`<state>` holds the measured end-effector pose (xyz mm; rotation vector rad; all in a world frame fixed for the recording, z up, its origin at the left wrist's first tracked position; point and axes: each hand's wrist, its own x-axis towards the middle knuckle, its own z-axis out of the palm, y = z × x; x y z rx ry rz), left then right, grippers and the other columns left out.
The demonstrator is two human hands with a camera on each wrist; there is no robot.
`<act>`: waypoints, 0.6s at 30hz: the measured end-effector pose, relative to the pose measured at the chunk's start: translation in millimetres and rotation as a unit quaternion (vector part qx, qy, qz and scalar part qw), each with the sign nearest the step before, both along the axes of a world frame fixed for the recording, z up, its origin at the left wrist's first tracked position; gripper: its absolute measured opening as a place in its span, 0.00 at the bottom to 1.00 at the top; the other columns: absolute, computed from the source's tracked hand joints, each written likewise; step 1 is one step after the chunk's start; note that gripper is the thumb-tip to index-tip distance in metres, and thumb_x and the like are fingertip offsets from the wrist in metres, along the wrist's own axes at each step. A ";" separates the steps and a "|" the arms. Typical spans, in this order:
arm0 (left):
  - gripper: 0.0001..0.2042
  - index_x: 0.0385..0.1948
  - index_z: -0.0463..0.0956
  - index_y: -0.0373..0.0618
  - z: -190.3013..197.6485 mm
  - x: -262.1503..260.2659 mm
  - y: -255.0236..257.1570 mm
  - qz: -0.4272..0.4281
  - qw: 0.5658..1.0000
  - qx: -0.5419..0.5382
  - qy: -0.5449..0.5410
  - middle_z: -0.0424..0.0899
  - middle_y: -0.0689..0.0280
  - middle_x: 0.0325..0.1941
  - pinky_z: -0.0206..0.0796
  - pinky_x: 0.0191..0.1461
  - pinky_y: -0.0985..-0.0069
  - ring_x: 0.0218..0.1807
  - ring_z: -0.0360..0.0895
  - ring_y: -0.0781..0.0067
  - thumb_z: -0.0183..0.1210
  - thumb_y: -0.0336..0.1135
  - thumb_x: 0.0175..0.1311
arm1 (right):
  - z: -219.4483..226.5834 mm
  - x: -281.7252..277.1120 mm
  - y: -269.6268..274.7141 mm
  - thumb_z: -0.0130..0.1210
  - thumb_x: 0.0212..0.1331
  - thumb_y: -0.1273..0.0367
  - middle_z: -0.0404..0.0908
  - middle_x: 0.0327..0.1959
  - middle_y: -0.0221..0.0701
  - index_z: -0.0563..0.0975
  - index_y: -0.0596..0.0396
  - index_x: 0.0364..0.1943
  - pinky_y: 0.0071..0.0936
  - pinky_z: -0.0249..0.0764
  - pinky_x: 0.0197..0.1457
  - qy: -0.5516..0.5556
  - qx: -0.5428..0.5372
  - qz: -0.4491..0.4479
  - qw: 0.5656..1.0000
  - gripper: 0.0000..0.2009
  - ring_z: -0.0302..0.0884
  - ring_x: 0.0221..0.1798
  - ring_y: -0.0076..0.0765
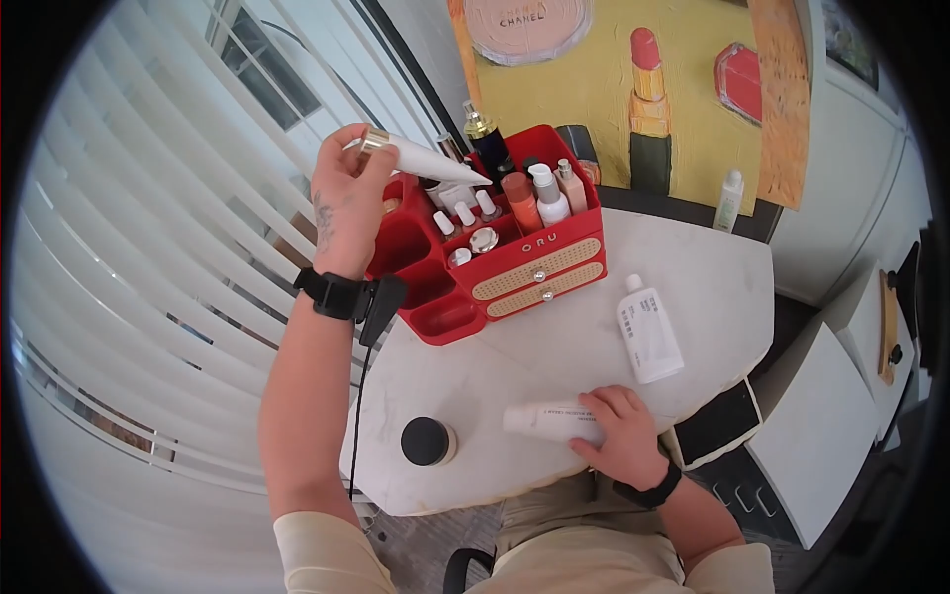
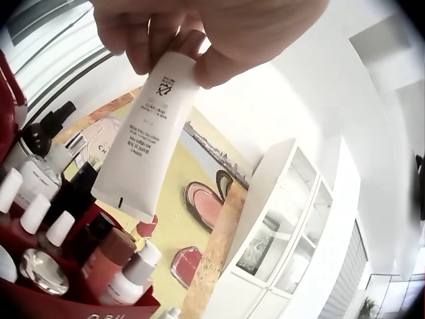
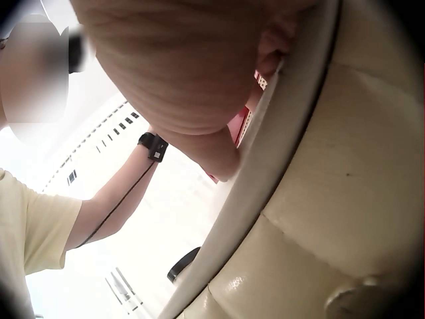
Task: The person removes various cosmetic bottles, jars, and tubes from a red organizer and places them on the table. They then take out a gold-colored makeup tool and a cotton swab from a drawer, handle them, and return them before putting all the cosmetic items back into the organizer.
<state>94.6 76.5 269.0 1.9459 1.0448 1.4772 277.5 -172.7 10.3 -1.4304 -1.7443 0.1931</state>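
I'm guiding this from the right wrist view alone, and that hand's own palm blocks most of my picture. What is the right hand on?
Observer: The head view shows the right hand gripping one end of a pale tube that lies on the table.

Operator: Thanks. I can make out the other arm and its wrist strap, but nothing past the wrist. What is that hand doing?

Observer: The left hand pinches a white tube at its gold-coloured cap, with the flat end hanging over the red organizer.
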 end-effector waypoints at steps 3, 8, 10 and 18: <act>0.18 0.57 0.68 0.39 -5.2 -2.1 4.7 -0.051 0.996 -0.019 -0.071 0.82 0.63 0.42 0.72 0.46 0.80 0.43 0.79 0.77 0.56 0.29 0.66 | -0.9 0.2 0.3 0.70 0.38 0.63 0.75 0.48 0.39 0.76 0.57 0.50 0.41 0.71 0.57 0.000 0.003 0.002 1.000 0.29 0.72 0.52 0.49; 0.21 0.60 0.67 0.40 -12.3 -2.7 -20.9 -0.085 0.994 -0.070 -0.020 0.82 0.64 0.42 0.73 0.49 0.78 0.44 0.79 0.77 0.57 0.29 0.66 | 0.4 0.0 -0.3 0.70 0.38 0.63 0.75 0.48 0.39 0.76 0.57 0.49 0.41 0.71 0.57 0.002 0.000 0.007 1.000 0.29 0.72 0.52 0.49; 0.19 0.58 0.70 0.39 -18.9 -5.1 -34.5 -0.102 0.988 -0.052 0.108 0.80 0.66 0.47 0.71 0.49 0.78 0.45 0.77 0.80 0.57 0.27 0.66 | 1.0 0.3 -0.5 0.70 0.38 0.63 0.75 0.48 0.39 0.76 0.57 0.49 0.41 0.71 0.57 -0.001 0.004 0.006 1.000 0.29 0.72 0.52 0.49; 0.17 0.49 0.76 0.40 -40.0 -7.7 -73.3 -0.112 0.909 0.066 0.396 0.78 0.63 0.39 0.70 0.45 0.75 0.41 0.78 0.68 0.64 0.26 0.56 | -0.1 -0.2 -0.4 0.70 0.38 0.63 0.75 0.48 0.39 0.76 0.57 0.49 0.41 0.70 0.58 -0.005 0.005 0.005 1.000 0.29 0.72 0.52 0.49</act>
